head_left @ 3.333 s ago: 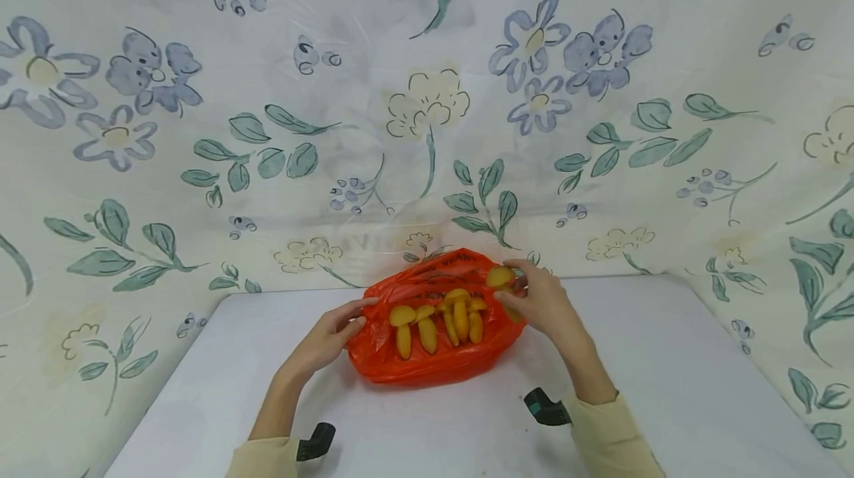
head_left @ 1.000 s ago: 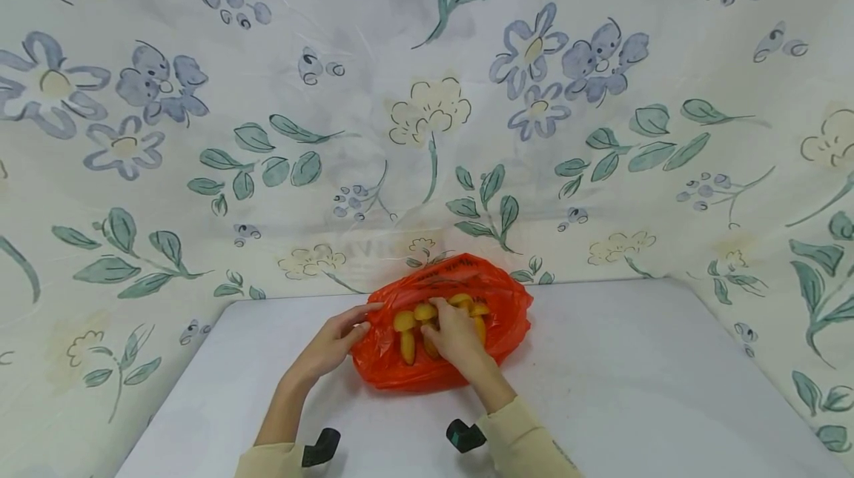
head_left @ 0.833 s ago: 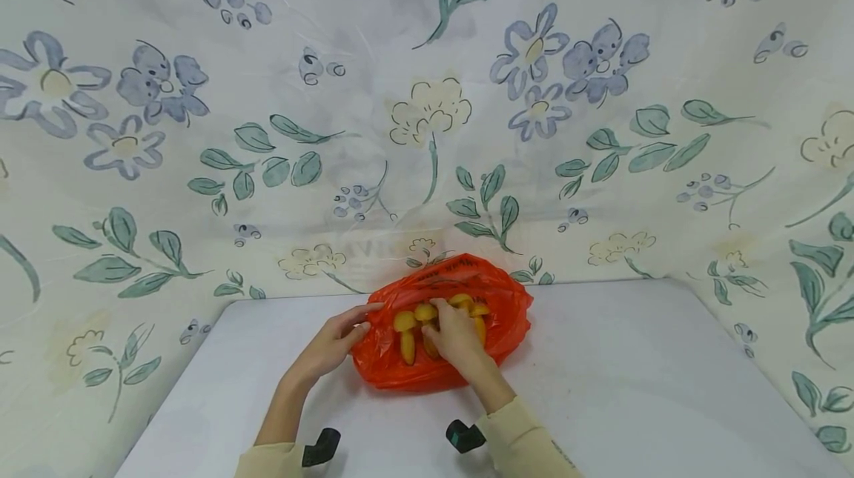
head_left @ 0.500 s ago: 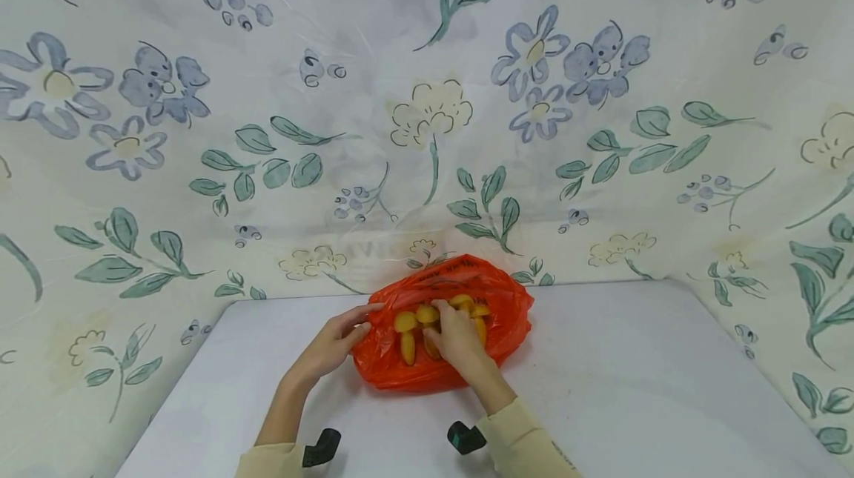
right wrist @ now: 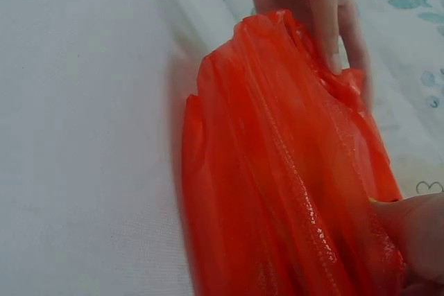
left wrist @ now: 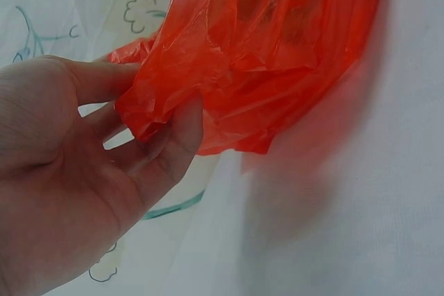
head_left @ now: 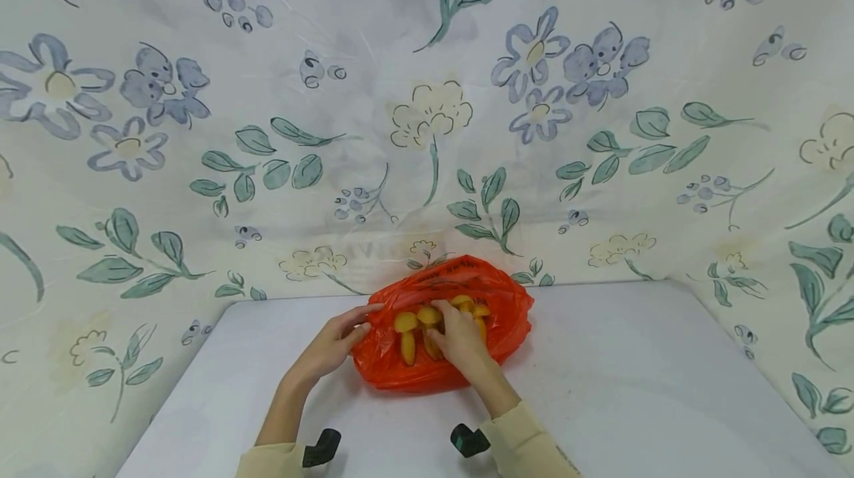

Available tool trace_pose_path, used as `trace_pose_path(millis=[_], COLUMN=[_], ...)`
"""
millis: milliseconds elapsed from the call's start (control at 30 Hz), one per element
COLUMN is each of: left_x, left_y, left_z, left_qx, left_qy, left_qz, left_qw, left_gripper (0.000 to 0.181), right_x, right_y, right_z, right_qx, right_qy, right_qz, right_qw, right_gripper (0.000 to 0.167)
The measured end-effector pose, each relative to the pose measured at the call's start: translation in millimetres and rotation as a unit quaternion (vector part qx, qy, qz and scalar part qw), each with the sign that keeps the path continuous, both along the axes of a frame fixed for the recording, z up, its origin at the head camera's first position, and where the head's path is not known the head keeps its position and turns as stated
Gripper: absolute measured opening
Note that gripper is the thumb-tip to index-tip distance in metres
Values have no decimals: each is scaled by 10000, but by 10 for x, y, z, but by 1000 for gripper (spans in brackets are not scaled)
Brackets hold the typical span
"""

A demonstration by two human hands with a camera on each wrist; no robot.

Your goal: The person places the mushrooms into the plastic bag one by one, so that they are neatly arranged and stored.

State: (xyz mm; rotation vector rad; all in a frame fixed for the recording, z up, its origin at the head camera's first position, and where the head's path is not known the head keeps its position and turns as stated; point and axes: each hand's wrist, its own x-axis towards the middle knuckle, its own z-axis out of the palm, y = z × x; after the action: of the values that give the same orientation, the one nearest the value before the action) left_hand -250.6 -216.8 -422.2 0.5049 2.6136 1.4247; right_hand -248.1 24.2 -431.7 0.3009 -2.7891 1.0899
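Note:
A crinkled red plastic bag (head_left: 383,374), its mouth spread, lies near the table's back edge with several yellow mushrooms in a row inside. My left hand (head_left: 328,344) grips the bag's left edge; in the left wrist view, the thumb and fingers of the left hand (left wrist: 90,150) pinch the red film (left wrist: 243,53). Reaching into the bag, my right hand (head_left: 462,337) pinches around a mushroom (head_left: 429,315) second from the left, its grip partly hidden. The leftmost mushroom (head_left: 407,337) stands clear of the fingers. Two more caps (head_left: 462,301) show behind the right hand.
A white-covered table (head_left: 614,374) extends on both sides of the bag. Behind it rises a floral cloth (head_left: 360,167). Black wrist devices (head_left: 322,448) jut inward from both sleeves.
Since 3.3 s ago, my right hand has come from the bag's right edge, where it held a mushroom, leftward into the row. The left hand keeps its hold. Lately there is only a slight rightward shift.

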Motion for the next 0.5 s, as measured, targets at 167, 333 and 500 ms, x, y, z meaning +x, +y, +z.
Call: trace_pose_path(millis=[167,333,500], left_x=[3,7,7], left_y=[-7,-23,-21], left_z=[-2,2,3], left_qx=[15,27,15], left_qy=[-30,-10,-20], left_qz=[20,-15,10], left_qw=[10000,10000,10000], left_gripper=[40,40,40], right_x=[26,31,48], right_y=[12,52,129], right_z=[4,47,126], right_qx=[-173,-278,-379], right_qy=[-77,-119,-185], right_qz=[-74,-150,-150], right_qw=[9998,9994,9990], right_gripper=[49,48,48])
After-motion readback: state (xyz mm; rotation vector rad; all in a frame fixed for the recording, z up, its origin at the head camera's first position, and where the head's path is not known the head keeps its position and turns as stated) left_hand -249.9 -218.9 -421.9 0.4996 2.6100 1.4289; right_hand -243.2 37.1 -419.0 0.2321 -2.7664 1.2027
